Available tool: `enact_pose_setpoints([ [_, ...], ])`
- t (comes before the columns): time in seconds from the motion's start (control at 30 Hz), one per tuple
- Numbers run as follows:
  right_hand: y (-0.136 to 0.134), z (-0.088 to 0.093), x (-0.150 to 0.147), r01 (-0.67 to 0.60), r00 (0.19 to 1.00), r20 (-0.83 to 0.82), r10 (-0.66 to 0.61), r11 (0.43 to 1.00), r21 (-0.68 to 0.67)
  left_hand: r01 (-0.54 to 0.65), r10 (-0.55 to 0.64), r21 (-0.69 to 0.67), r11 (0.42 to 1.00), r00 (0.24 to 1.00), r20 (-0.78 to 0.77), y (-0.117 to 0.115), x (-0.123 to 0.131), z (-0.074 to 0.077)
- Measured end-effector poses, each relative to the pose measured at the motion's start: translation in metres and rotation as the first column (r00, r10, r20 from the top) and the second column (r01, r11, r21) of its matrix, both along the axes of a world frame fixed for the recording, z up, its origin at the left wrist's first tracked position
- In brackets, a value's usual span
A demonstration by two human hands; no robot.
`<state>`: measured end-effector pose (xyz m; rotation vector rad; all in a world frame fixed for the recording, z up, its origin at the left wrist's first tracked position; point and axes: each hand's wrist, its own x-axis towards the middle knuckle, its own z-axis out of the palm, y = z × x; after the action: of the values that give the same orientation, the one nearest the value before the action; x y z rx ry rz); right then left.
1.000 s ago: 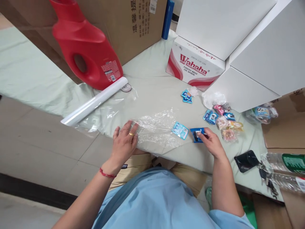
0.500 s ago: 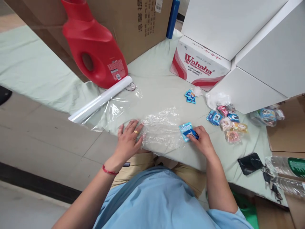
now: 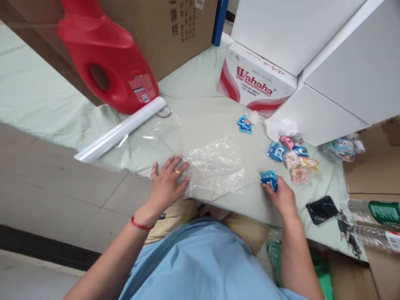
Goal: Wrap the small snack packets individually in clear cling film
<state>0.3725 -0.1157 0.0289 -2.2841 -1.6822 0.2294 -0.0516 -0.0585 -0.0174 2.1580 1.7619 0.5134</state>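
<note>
Palm down with fingers spread, my left hand (image 3: 168, 179) rests at the left edge of a crumpled sheet of clear plastic film (image 3: 215, 166). My right hand (image 3: 283, 196) pinches small blue sachets (image 3: 269, 180) between thumb and fingers, to the right of the film; their exact number is hidden. Beyond that hand lies a cluster of small wrapped snacks, among them a pink-wrapped piece (image 3: 300, 176), a yellow packet (image 3: 309, 163) and more blue packets (image 3: 276, 151). Farther back, a small pile of blue sachets (image 3: 244, 124) sits beside a bit of crumpled plastic.
A roll of clear film (image 3: 121, 130) lies at left before a red jug (image 3: 109, 58) and a cardboard box (image 3: 175, 37). The Wahaba-like printed carton (image 3: 256, 83) stands behind. At right are a black phone-like item (image 3: 321, 209), keys (image 3: 343, 225) and plastic bottles (image 3: 375, 211).
My right hand has moved right with the blue sachets, off the film's right edge. My left hand stays on the film. The view has shifted slightly.
</note>
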Motion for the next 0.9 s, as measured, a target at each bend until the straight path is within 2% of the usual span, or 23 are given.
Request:
enact_pose_setpoints([
  [0.07,0.001,0.008,-0.001,0.08,0.996,-0.023,-0.081,0.996,-0.043,0.042,-0.042,-0.017,0.999,0.999,0.005,-0.002,0.001,0.002],
  [0.13,0.004,0.02,-0.009,0.061,0.986,-0.155,-0.063,0.998,-0.018,0.091,-0.091,-0.04,0.995,0.996,0.014,-0.004,0.002,0.005],
  [0.2,0.008,0.032,-0.025,-0.131,0.937,-0.321,0.136,0.991,0.036,0.139,-0.138,-0.062,0.988,0.99,0.023,-0.005,0.004,0.009],
  [0.23,0.011,0.036,-0.035,-0.271,0.885,-0.38,0.27,0.961,0.051,0.155,-0.153,-0.071,0.985,0.988,0.03,-0.005,0.006,0.01],
  [0.3,0.017,0.038,-0.054,-0.535,0.753,-0.445,0.484,0.845,0.014,0.162,-0.158,-0.085,0.983,0.986,0.051,-0.004,0.009,0.012],
  [0.37,0.022,0.033,-0.066,-0.656,0.689,-0.473,0.549,0.749,-0.086,0.136,-0.128,-0.101,0.986,0.988,0.082,-0.001,0.013,0.012],
  [0.43,0.022,0.026,-0.069,-0.66,0.704,-0.471,0.531,0.735,-0.158,0.078,-0.068,-0.108,0.991,0.993,0.097,0.004,0.016,0.012],
  [0.53,0.015,0.019,-0.061,-0.621,0.735,-0.466,0.492,0.765,-0.172,0.001,0.004,-0.082,0.997,0.998,0.06,0.013,0.02,0.011],
  [0.73,-0.012,0.026,-0.042,-0.598,0.746,-0.505,0.434,0.77,-0.221,0.026,-0.026,-0.02,0.999,0.999,-0.035,0.03,0.033,0.013],
  [0.9,-0.024,0.026,-0.033,-0.574,0.76,-0.509,0.403,0.784,-0.236,0.026,-0.023,0.041,0.999,0.998,-0.064,0.054,0.051,0.021],
])
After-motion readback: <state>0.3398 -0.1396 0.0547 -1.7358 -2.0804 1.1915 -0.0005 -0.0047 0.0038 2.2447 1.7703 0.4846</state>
